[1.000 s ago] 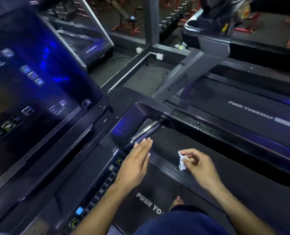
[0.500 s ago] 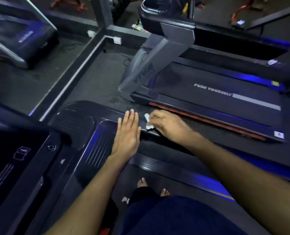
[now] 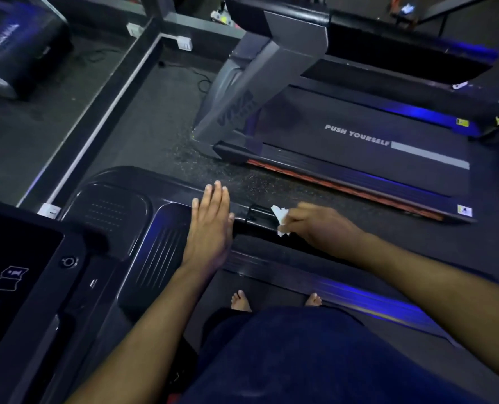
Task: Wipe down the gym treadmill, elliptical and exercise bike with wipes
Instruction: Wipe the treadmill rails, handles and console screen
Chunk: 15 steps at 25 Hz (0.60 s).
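left hand [image 3: 210,228] flat, fingers straight, resting on the treadmill's glossy front cover [image 3: 143,205] | right hand [image 3: 321,228] pinching a crumpled white wipe [image 3: 280,218] against the side rail [image 3: 257,218] | neighbour treadmill [image 3: 373,147] beside

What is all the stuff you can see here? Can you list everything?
wipe: one, white, crumpled, in the right hand, on the near treadmill's side rail
near treadmill: one, black, glossy, under the person
console screen: one, dark, lower left
second treadmill: one, black with grey upright, belt reads PUSH YOURSELF, to the right across the floor
third machine: one, black, top left
wall sockets: at least two, white, on the low ledge at top
floor: dark, speckled
left hand: flat, fingers straight, on the near treadmill's cover
right hand: pinches the wipe
bare feet: two, on the belt
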### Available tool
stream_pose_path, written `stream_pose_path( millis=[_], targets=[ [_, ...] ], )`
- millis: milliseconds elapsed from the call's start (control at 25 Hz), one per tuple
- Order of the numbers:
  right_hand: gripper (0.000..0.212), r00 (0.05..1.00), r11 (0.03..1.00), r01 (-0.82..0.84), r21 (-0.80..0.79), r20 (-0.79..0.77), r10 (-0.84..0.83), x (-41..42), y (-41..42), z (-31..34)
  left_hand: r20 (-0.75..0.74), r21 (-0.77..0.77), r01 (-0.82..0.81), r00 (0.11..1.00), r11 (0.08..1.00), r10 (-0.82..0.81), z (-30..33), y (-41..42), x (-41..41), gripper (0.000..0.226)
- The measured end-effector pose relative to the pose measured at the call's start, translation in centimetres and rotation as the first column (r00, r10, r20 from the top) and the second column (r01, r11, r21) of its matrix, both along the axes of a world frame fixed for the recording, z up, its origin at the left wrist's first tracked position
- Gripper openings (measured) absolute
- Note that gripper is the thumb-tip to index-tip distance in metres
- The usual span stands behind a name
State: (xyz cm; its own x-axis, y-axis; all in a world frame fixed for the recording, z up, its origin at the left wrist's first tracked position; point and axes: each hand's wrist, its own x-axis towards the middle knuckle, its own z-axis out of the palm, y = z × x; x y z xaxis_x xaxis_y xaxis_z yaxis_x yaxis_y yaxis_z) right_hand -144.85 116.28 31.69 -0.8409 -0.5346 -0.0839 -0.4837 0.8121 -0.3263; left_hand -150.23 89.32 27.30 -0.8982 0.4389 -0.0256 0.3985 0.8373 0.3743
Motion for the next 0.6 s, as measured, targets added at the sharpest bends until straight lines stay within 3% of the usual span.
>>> stream_pose_path(
  millis=[200, 400, 600],
  targets=[
    [0.024, 1.0, 0.997, 0.006, -0.078, -0.024, -0.008, 1.9, 3.9, 0.9, -0.002, 0.031, 0.01, 1.0, 0.999, -0.009, 0.3, -0.1, 0.4, 0.059],
    [0.015, 0.996, 0.977, -0.028, -0.209, -0.089, 0.01, -5.1, -2.3, 2.4, 0.0, 0.024, 0.012, 1.0, 1.0, -0.012, 0.3, -0.2, 0.3, 0.06],
    [0.027, 0.978, 0.973, -0.205, -0.102, -0.044, 0.202, -5.7, -4.8, 2.1, 0.003, 0.031, 0.011, 1.0, 0.999, -0.011, 0.4, -0.1, 0.4, 0.063]
  ],
)
